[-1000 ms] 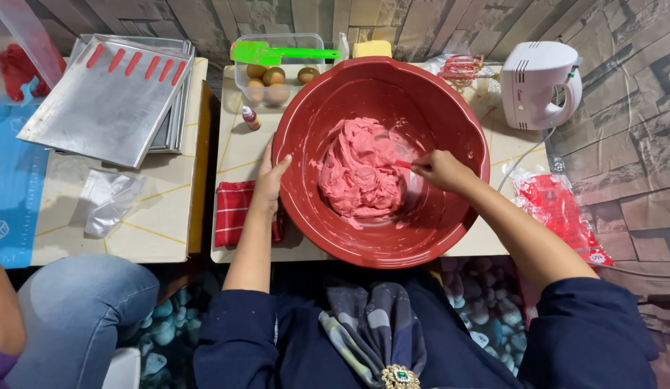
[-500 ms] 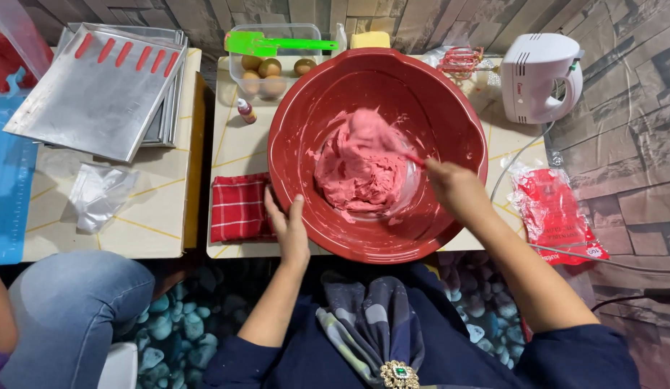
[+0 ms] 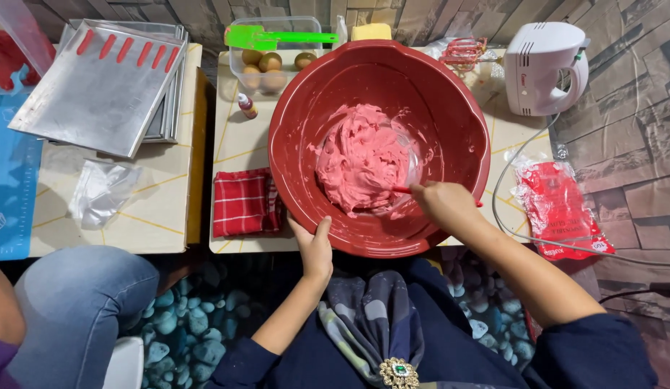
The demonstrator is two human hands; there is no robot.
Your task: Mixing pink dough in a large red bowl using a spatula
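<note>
The pink batter, thick, soft and likely sticky, sits heaped in the red bowl on the low table, where the right hand grips a red-handled spatula and the left hand clasps the bowl's near rim, its best hold.

A home baking corner: hand mixer, eggs, baking trays on low tables.

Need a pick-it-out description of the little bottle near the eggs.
Start at the big red plastic mixing bowl on the pale table. Just left of its upper rim, below the clear plastic tub of brown eggs, stands a small clear bottle with red liquid. It is the only bottle there.
</note>
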